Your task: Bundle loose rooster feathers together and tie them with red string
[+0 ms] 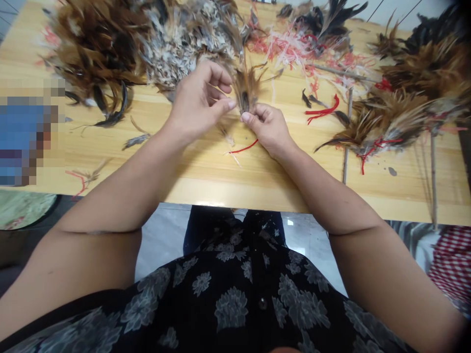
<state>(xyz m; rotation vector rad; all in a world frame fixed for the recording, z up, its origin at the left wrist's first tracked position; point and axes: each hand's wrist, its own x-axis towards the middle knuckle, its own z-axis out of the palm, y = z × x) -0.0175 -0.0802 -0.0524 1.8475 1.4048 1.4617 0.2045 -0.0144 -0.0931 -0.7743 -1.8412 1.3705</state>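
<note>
The pale yellow wood-grained surface (279, 191) looks smooth and glossy, as does the grey-veined white floor (158, 245). The small fan-shaped brown feather tuft (246, 90) looks soft and wispy, the long curled black feathers (117, 116) sleek; the thin red strands (324, 112) look like matt yarn, the slim grey-brown sticks (346, 157) like bare wood.

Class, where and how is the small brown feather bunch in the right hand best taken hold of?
The small brown feather bunch is probably best pinched at its narrow near end, coming from the near right, where the right hand holds it. Its feathers gather there and fan out toward the far side, so gripping the tips would likely splay them.
</note>
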